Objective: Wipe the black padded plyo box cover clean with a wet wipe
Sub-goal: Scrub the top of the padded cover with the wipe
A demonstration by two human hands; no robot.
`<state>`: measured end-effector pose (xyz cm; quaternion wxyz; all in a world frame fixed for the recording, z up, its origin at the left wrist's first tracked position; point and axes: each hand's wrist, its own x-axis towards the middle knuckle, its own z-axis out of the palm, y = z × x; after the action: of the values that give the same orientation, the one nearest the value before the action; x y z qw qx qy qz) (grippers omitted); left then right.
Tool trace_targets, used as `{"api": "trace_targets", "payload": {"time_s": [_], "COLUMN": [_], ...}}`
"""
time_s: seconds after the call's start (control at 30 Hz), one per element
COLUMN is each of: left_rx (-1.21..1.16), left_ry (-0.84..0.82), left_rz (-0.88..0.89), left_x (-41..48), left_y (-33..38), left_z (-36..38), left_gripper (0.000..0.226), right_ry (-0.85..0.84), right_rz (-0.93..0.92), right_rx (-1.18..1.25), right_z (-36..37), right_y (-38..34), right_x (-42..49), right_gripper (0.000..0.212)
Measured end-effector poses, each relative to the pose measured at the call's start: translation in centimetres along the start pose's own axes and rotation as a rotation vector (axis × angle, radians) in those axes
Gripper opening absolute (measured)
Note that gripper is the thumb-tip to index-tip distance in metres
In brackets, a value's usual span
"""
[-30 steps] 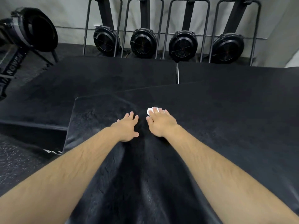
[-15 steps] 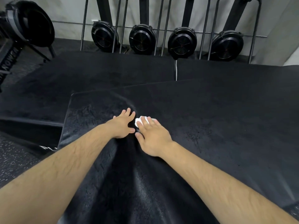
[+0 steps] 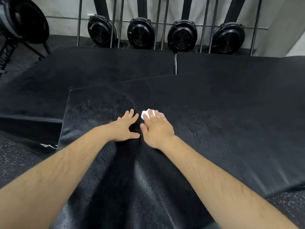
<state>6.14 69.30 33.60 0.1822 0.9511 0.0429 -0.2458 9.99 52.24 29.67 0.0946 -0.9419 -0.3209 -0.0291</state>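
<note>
The black padded plyo box cover (image 3: 214,123) fills the middle of the view, its textured top showing a curved wet streak near the far left corner. My right hand (image 3: 156,129) lies flat on it with straight fingers and presses a small white wet wipe (image 3: 146,114) under the fingertips; only the wipe's far edge shows. My left hand (image 3: 126,128) rests flat on the cover just left of it, fingers spread, holding nothing.
Two more black pads (image 3: 99,71) lie behind the cover. Several rowing machines stand upright against the back wall, their black fan housings (image 3: 181,37) low. Another machine (image 3: 24,22) is at the far left. Speckled rubber floor (image 3: 19,156) shows on the left and lower right.
My right hand slid the wipe left toward my left hand, then a little back to the right. My left hand stayed in place on the cover.
</note>
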Motion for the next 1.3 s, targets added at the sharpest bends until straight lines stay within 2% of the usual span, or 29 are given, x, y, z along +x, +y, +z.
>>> {"api": "trace_targets", "payload": {"time_s": [0.13,0.27,0.33,0.43,0.57,0.67,0.73,0.87,0.97,1.03,1.1,1.2,1.3], "left_rx": [0.005,-0.019,-0.010,0.021,0.078,0.094,0.069,0.043,0.053,0.050,0.038,0.018,0.046], "left_ry": [0.013,0.002,0.020,0.038,0.045,0.061,0.054,0.044,0.059,0.060,0.053,0.048,0.050], "left_rz": [0.058,-0.001,0.018,0.037,-0.005,0.002,0.002,0.003,0.010,0.006,-0.004,-0.015,-0.013], "left_x": [-0.4,-0.9,-1.3,-2.0,-2.8,-3.2,-3.1,-3.5,-4.1,-4.7,-5.1,-5.6,-5.8], "left_y": [0.0,0.5,0.7,1.3,2.7,2.9,2.2,1.0,1.0,1.3,1.5,1.7,1.8], "left_z": [0.3,0.1,0.3,0.2,0.3,1.0,1.5,2.5,3.1,3.1,3.2,3.5,4.1], "left_gripper": [0.090,0.088,0.088,0.085,0.081,0.078,0.078,0.077,0.077,0.076,0.073,0.068,0.067], "right_ry": [-0.036,-0.011,-0.010,-0.068,-0.057,-0.087,-0.142,-0.130,-0.140,-0.160,-0.152,-0.143,-0.178], "right_rz": [-0.120,0.075,0.044,-0.061,0.088,-0.025,-0.064,0.070,-0.063,-0.111,0.001,0.098,-0.049], "right_rx": [0.013,-0.005,-0.034,-0.039,-0.039,-0.084,-0.070,-0.011,-0.027,-0.017,0.029,0.024,0.057], "right_z": [0.8,0.1,0.8,0.8,-0.4,0.8,0.4,-0.7,0.8,0.3,-0.9,-1.3,-0.6], "right_y": [-1.1,0.5,-1.7,-1.8,-0.3,-2.8,-2.2,-1.9,-4.6,-3.6,-1.2,-0.4,-3.0], "right_x": [-3.4,-2.6,-4.0,-5.2,-4.0,-6.4,-7.0,-7.2,-9.6,-9.6,-8.3,-8.3,-10.9], "right_gripper": [0.049,0.051,0.057,0.054,0.051,0.059,0.057,0.056,0.063,0.056,0.048,0.051,0.051]}}
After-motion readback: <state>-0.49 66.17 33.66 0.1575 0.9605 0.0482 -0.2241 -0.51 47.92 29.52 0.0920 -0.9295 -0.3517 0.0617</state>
